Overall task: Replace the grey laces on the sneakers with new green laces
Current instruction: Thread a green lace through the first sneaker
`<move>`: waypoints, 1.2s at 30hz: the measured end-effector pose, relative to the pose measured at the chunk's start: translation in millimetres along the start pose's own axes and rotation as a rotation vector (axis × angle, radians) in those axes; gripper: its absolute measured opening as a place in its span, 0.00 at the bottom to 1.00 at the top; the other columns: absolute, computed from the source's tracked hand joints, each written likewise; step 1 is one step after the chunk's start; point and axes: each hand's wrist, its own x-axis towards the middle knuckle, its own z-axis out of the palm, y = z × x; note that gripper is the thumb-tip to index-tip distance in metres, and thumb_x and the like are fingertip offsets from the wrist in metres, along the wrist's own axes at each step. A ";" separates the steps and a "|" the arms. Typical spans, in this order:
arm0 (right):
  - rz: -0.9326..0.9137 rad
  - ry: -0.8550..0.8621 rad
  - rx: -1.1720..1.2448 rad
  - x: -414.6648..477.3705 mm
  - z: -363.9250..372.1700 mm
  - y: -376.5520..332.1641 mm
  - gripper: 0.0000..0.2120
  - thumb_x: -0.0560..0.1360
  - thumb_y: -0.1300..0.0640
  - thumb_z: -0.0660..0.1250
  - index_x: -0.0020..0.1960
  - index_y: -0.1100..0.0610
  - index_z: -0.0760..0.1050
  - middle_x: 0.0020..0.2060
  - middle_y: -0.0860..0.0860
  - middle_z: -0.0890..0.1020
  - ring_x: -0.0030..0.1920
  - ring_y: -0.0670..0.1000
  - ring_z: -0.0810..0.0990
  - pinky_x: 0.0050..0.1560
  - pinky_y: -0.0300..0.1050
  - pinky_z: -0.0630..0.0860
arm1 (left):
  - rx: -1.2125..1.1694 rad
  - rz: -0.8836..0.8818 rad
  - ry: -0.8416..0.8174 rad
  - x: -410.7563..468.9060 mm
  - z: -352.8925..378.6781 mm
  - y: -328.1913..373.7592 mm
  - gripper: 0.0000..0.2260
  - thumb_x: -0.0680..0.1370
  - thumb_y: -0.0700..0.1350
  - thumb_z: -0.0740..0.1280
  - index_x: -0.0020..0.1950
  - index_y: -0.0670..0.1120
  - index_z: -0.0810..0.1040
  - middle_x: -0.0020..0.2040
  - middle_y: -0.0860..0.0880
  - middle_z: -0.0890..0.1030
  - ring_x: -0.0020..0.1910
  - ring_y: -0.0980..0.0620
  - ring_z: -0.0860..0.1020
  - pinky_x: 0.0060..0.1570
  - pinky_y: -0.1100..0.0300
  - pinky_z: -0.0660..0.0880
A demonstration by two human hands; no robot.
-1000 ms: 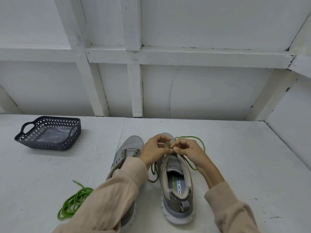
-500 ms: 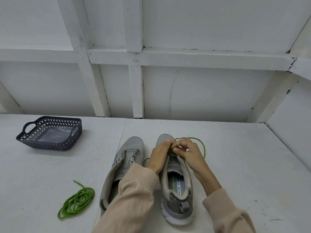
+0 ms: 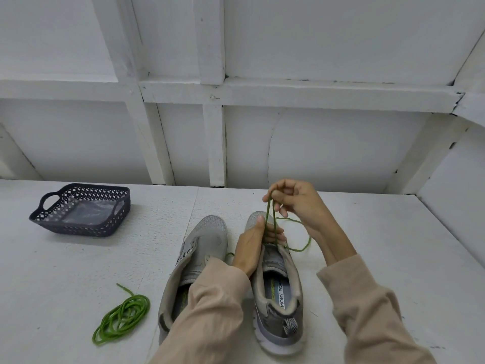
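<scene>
Head view: lacing in progress, one green lace going into one sneaker.
Right hand (image 3: 296,203) pinches the green lace (image 3: 270,222) above the toe of the sneaker in work (image 3: 278,298), two strands drawn taut, probably to take out slack. The loose tail loops on the worktop (image 3: 393,258) just right of that sneaker. Left hand (image 3: 252,248) grips its upper at the eyelets, likely to pin it against the pull. Other sneaker (image 3: 202,248) touches its left side and shows no lace. Spare green lace (image 3: 123,317), coiled, sits well left; dark basket (image 3: 86,228) far left and behind. Insole text reads "MORY FOA", the rest hidden.
</scene>
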 end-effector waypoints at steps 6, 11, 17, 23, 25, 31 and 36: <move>-0.076 0.019 0.128 37.5 1.2 -38.9 0.09 0.77 0.72 0.61 0.44 0.63 0.76 0.34 0.54 0.84 0.28 0.47 0.77 0.31 0.36 0.76 | -0.046 0.009 -0.027 -1.1 0.2 1.1 0.27 0.84 0.53 0.49 0.44 0.39 0.82 0.41 0.40 0.84 0.41 0.48 0.83 0.48 0.62 0.77; -0.134 0.155 0.322 73.6 0.2 -42.7 0.07 0.78 0.71 0.62 0.45 0.64 0.76 0.34 0.55 0.83 0.28 0.47 0.77 0.32 0.35 0.76 | -0.063 0.020 -0.055 -2.1 -0.9 2.8 0.22 0.84 0.48 0.52 0.45 0.37 0.81 0.40 0.41 0.84 0.40 0.49 0.82 0.46 0.63 0.77; 0.154 0.105 -0.140 80.6 -3.2 3.9 0.26 0.76 0.70 0.65 0.73 0.62 0.65 0.54 0.56 0.76 0.32 0.52 0.80 0.31 0.40 0.79 | -0.104 0.029 -0.103 0.7 -3.0 -1.1 0.11 0.82 0.39 0.59 0.47 0.37 0.78 0.38 0.46 0.83 0.38 0.51 0.81 0.48 0.61 0.77; 0.264 0.123 -0.563 44.6 -35.6 22.9 0.14 0.77 0.55 0.70 0.60 0.59 0.78 0.49 0.56 0.83 0.31 0.52 0.79 0.27 0.40 0.72 | -0.115 0.030 -0.114 0.9 -3.6 -1.6 0.11 0.82 0.39 0.58 0.48 0.36 0.78 0.37 0.47 0.83 0.38 0.52 0.81 0.47 0.62 0.78; 0.410 -0.085 -0.645 25.7 -39.3 21.0 0.18 0.76 0.45 0.68 0.44 0.60 0.82 0.38 0.54 0.84 0.28 0.50 0.77 0.27 0.38 0.67 | -0.111 0.032 -0.111 1.8 -3.7 -2.4 0.11 0.82 0.39 0.59 0.48 0.37 0.78 0.38 0.47 0.83 0.38 0.52 0.81 0.47 0.62 0.78; 0.325 -0.144 -0.497 3.2 -16.4 30.8 0.17 0.73 0.47 0.73 0.33 0.59 0.80 0.27 0.52 0.75 0.27 0.44 0.68 0.29 0.36 0.63 | -0.066 0.063 -0.117 4.7 -5.0 -6.3 0.11 0.82 0.39 0.59 0.47 0.39 0.80 0.39 0.46 0.83 0.40 0.50 0.81 0.50 0.57 0.78; 0.233 0.023 -0.411 11.2 -2.9 35.0 0.11 0.71 0.59 0.75 0.37 0.67 0.80 0.28 0.51 0.76 0.30 0.42 0.73 0.39 0.39 0.68 | -0.060 0.066 -0.127 2.7 -4.9 -5.0 0.07 0.80 0.36 0.62 0.47 0.41 0.80 0.39 0.48 0.84 0.42 0.50 0.81 0.52 0.58 0.78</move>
